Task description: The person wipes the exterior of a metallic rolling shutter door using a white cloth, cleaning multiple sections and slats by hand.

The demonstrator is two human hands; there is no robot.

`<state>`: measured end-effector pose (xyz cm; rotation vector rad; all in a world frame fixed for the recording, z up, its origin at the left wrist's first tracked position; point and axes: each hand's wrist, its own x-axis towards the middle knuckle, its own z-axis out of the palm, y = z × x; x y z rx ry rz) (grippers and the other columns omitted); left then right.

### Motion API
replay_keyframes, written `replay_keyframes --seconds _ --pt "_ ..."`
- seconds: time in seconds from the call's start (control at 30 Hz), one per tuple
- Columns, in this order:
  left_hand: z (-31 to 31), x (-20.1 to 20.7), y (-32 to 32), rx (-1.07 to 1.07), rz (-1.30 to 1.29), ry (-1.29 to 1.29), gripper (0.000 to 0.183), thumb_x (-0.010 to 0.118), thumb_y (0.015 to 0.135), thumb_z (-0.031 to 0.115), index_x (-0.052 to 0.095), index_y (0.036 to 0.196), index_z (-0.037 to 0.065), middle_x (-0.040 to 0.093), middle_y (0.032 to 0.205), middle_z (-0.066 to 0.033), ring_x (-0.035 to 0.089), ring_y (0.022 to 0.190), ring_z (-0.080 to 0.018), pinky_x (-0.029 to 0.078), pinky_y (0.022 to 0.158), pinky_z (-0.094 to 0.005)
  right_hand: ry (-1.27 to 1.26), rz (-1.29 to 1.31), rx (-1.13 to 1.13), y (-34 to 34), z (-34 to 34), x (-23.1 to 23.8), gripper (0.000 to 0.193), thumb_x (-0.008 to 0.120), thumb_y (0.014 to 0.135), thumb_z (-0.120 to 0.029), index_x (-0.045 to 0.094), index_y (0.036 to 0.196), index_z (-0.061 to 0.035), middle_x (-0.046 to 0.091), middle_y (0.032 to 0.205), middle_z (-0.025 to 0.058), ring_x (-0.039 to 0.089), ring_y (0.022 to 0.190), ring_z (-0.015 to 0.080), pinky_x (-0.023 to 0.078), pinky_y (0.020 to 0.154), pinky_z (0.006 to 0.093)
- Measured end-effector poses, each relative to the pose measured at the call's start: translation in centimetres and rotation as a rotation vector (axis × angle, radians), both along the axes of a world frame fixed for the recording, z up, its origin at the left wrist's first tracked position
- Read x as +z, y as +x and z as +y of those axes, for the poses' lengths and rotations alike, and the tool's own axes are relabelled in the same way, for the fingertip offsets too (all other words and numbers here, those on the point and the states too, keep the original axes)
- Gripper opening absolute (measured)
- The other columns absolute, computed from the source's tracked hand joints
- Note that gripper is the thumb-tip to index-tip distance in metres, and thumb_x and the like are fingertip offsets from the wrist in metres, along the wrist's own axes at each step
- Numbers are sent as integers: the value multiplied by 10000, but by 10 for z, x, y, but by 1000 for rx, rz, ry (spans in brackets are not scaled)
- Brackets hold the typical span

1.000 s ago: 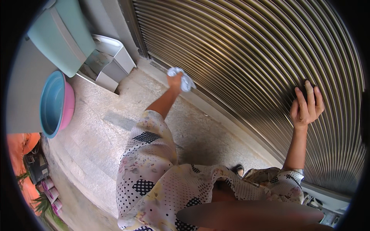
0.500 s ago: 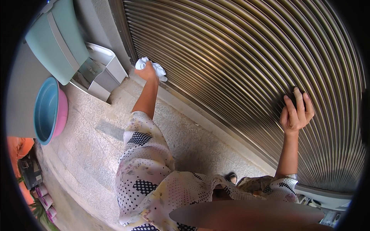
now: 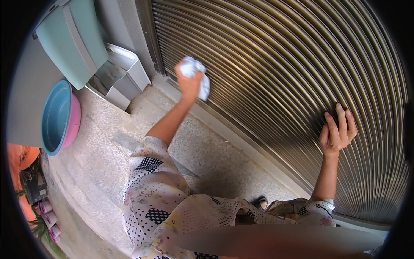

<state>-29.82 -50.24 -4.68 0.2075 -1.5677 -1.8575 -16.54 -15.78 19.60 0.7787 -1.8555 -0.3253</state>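
My left hand point(image 3: 188, 87) is closed around a crumpled white cloth point(image 3: 192, 66), which lies against the lower left part of a ribbed metal shutter point(image 3: 258, 73). Part of the cloth hangs below the fingers. Farther right, my right hand point(image 3: 337, 134) has its fingers stretched out, the tips resting on the ribs and nothing held. One of its fingers wears a pale bandage point(image 3: 340, 111).
A pale green and white plastic container point(image 3: 75, 43) stands by the wall at upper left. Near it are a blue and pink basin point(image 3: 71, 116) and a stone floor point(image 3: 103, 151). A sill point(image 3: 241, 142) runs along the shutter's foot. Pink rolled items point(image 3: 49, 219) lie far left.
My left hand has moved right, away from the shutter's corner, carrying the cloth with it over the ribs. My right hand stays on the shutter, and the view has shifted slightly.
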Motion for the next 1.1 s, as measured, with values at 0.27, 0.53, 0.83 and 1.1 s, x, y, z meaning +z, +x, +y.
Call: replay_keyframes --seconds 0.27,0.53,0.83,1.1 --pt "-93 -28 -57 263 -101 272 500 642 660 4 447 1120 6 575 988 -121 596 847 -219 503 738 -345 15 32 -12 0 3 0 153 628 691 -50 695 793 -143 656 1073 63 511 1107 243 411 868 329" --pt "-41 10 -28 100 -36 236 470 629 682 -3 464 1122 1 581 993 -106 586 846 -205 485 760 -332 9 37 -11 -5 -1 4 132 626 657 -76 685 761 -130 670 1017 63 541 1057 242 422 852 323" --pt "23 42 23 -201 -101 99 535 658 708 -3 426 1189 8 567 1028 -97 561 912 -183 450 838 -308 -43 -33 46 -8 -6 7 178 638 586 -58 683 745 -124 656 1045 36 556 1032 233 443 778 324" --pt "-26 54 -17 107 -61 66 487 666 696 34 417 1114 16 578 959 -111 580 809 -191 492 732 -321 -6 -326 105 -1 -1 -10 191 633 615 -35 666 791 -99 653 1011 16 561 1029 218 381 926 398"
